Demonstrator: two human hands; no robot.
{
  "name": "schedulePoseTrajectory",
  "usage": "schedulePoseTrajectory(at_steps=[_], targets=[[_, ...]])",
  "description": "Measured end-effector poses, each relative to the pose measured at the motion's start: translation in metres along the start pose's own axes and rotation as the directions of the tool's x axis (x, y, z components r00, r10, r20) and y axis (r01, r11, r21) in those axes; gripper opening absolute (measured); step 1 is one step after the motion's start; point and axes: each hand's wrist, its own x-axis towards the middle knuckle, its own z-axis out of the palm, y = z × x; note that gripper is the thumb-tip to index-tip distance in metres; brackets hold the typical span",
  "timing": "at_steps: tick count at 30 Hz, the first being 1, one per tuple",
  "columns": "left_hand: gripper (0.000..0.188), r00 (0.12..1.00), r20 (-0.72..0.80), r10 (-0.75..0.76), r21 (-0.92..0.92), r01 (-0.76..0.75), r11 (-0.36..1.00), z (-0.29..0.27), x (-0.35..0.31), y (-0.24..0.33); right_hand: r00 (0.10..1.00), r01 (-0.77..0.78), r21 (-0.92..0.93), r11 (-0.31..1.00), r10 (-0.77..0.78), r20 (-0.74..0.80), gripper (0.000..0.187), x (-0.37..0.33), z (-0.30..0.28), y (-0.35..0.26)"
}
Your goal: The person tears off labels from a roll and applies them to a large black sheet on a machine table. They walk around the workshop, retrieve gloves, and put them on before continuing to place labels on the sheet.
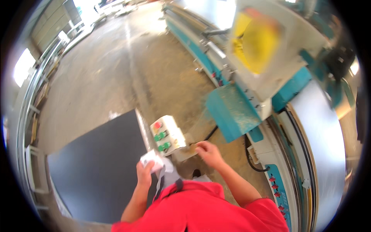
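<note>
- Concrete floor (100, 81) spreads beyond the control box (176, 135) in a bright workshop.
- Far left of the control box stands a pale metal frame (28, 166).
- Nearer, left of the control box, lies a broad dark panel (96, 170).
- Just short of the control box, at its near-left corner, the left hand (144, 174) pinches a small white piece (153, 158), perhaps folded paper.
- A loose one-handed pinch could let the white piece slip; a careless brush against the green buttons (164, 147) could press one.
- The white piece points forward from the hand, toward the control box; its long axis cannot be told, being partly covered.
- Right of the control box, the right hand (210, 154) is narrow, curled near a bracket (184, 153); whether it grips anything cannot be told.
- Farther right of the control box stands a teal-and-white machine (232, 112).
</note>
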Motion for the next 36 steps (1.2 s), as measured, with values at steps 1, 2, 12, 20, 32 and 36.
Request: schedulePoseTrajectory(at_steps=[1,2,12,20,32,36], targets=[[0.024,1.000,-0.002,-0.008,0.031,0.008,0.999,0.006,0.026,0.013,0.994,-0.095,0.056,0.994,0.098,-0.042,0.031,0.001,-0.004,-0.014],[0.023,0.999,0.035,-0.009,0.012,0.009,1.000,0.008,0.048,0.027,0.992,-0.092,0.128,0.987,0.102,-0.076,0.029,0.003,0.003,-0.012],[0.035,0.829,0.559,-0.035,0.029,0.023,0.999,0.032,0.250,0.097,0.912,-0.347,0.255,0.903,0.388,-0.135,0.028,0.025,0.123,0.009],[0.051,0.510,0.853,-0.112,0.133,-0.004,0.991,0.058,0.276,0.123,0.859,-0.235,0.472,0.850,0.409,-0.308,0.027,0.047,0.137,-0.054],[0.065,0.369,0.913,-0.172,0.220,-0.092,0.971,0.056,0.250,0.143,0.948,0.230,0.530,0.816,-0.066,-0.311,0.054,0.107,0.152,-0.141],[0.059,0.365,0.900,-0.239,0.275,-0.050,0.960,0.057,0.267,0.129,0.927,0.147,0.527,0.837,0.070,-0.369,0.043,0.123,0.173,-0.135]])
